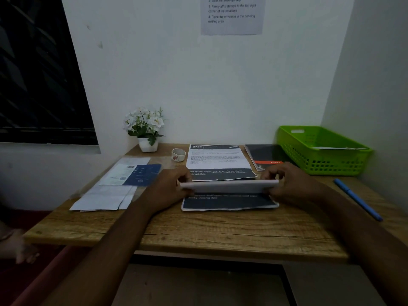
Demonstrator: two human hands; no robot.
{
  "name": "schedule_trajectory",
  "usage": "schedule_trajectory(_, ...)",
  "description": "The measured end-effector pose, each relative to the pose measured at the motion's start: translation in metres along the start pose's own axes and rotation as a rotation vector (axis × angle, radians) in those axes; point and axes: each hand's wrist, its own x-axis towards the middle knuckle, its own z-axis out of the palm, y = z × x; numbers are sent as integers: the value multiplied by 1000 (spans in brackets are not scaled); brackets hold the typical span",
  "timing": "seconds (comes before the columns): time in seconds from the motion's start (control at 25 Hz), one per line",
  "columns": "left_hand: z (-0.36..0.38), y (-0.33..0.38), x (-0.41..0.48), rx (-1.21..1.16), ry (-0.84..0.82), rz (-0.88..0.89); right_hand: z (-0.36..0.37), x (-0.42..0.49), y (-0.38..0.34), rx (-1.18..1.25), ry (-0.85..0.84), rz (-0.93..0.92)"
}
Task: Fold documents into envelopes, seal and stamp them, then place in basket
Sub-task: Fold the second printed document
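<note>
A printed document (229, 202) with a dark band lies in the middle of the wooden table (220, 230). Its upper part (229, 186) is lifted and bent over toward me. My left hand (170, 186) pinches the left end of that raised fold. My right hand (287, 182) pinches the right end. A second printed sheet (217, 161) lies flat just behind. White envelopes (103, 197) lie at the left, with a blue-and-white sheet (134, 174) on top. The green basket (320, 149) stands at the back right with a paper inside.
A small white flower pot (146, 131) and a tape roll (178, 154) stand at the back. A dark notebook (265, 155) lies beside the basket. A blue pen (357, 198) lies at the right edge. An instruction sheet (231, 15) hangs on the wall.
</note>
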Motion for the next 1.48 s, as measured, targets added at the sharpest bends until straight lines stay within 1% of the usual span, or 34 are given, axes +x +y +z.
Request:
schedule_trajectory(0.2,3,-12,4,42,-34,9,-2,0,3,-35,-167,-36)
schedule_trajectory(0.32,4,-14,4,41,-43,32,-3,2,7,-60,-216,-45)
schedule_trajectory(0.48,3,-10,3,32,-37,54,-2,3,9,-28,-200,-58)
schedule_trajectory(0.56,5,-4,1,16,-37,93,3,4,9,-27,-155,-136)
schedule_trajectory(0.64,10,3,0,-31,-62,174,15,5,3,-39,-130,-241)
schedule_trajectory(0.72,17,11,0,-60,-107,253,30,6,-9,-111,-152,-309)
schedule_trajectory(0.84,21,17,1,46,-120,333,48,8,-25,-321,-249,-367)
schedule_trajectory(0.88,21,17,2,79,-111,346,51,9,-27,-353,-276,-373)
schedule_trajectory(1.04,20,9,1,99,-118,293,46,8,-19,-283,-297,-310)
schedule_trajectory(1.16,14,4,-4,180,-131,215,39,1,-10,-174,-298,-242)
schedule_trajectory(1.28,5,1,-13,198,-112,141,27,-13,3,26,-256,-166)
schedule_trajectory(1.36,2,-2,-17,174,-87,117,17,-23,11,70,-230,-117)
schedule_trajectory(1.48,1,-4,-23,199,-51,108,9,-34,19,107,-170,-64)
